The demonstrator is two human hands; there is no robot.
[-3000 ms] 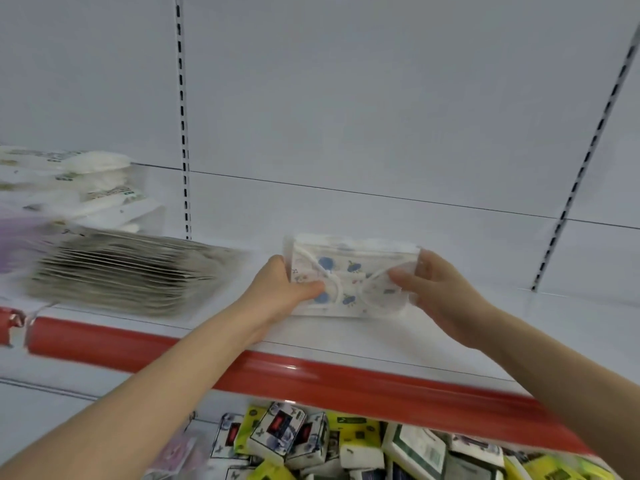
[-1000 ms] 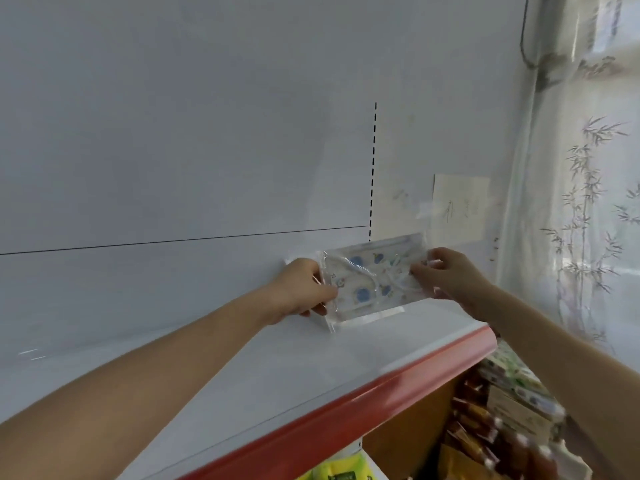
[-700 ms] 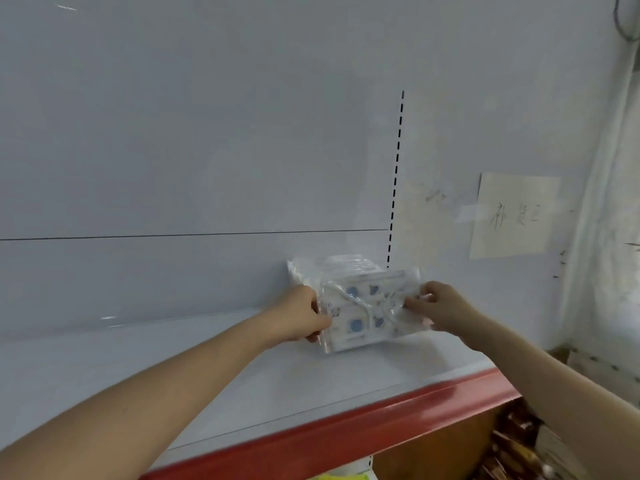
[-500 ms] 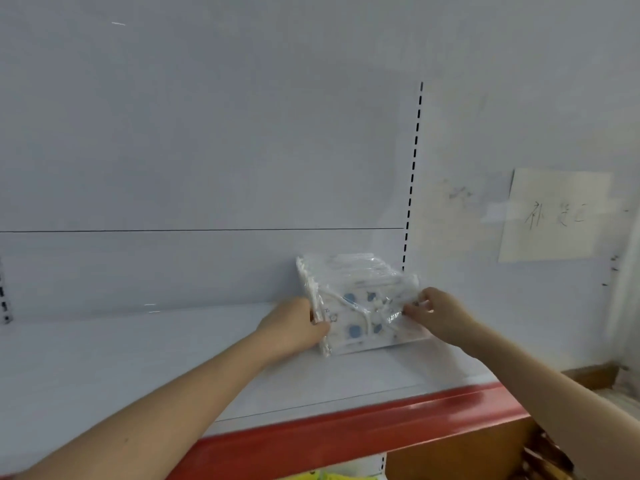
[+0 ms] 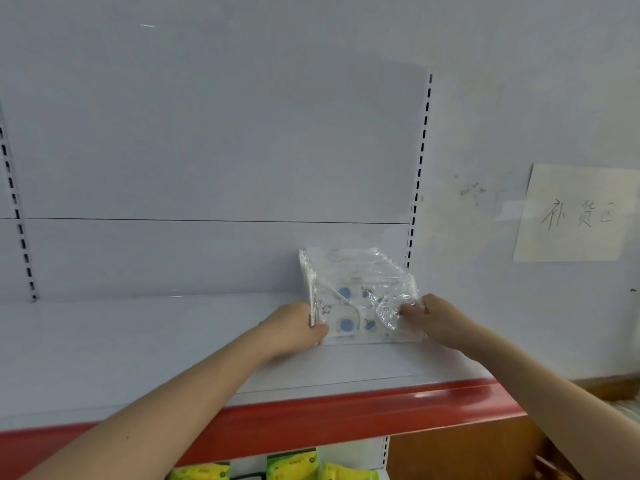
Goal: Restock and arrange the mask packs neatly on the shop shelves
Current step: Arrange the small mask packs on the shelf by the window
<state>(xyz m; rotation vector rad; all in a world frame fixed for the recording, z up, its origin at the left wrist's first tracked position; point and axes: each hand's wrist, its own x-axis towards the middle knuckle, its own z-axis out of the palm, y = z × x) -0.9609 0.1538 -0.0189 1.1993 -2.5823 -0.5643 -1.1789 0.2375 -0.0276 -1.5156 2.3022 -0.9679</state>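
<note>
One row of mask packs (image 5: 356, 268) upright on shelf (image 5: 138, 344); pack count not resolvable. Front pack (image 5: 360, 317): left hand (image 5: 294, 329) curled round left edge, right hand (image 5: 434, 320) pinching right edge.

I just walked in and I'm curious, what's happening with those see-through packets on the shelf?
A person is stocking a shop shelf with mask packs. The left hand grips the left edge of the front pack, and the right hand pinches its right edge. That pack stands upright on the shelf, against a row of similar packs behind it, near the shelf's right end.
</note>
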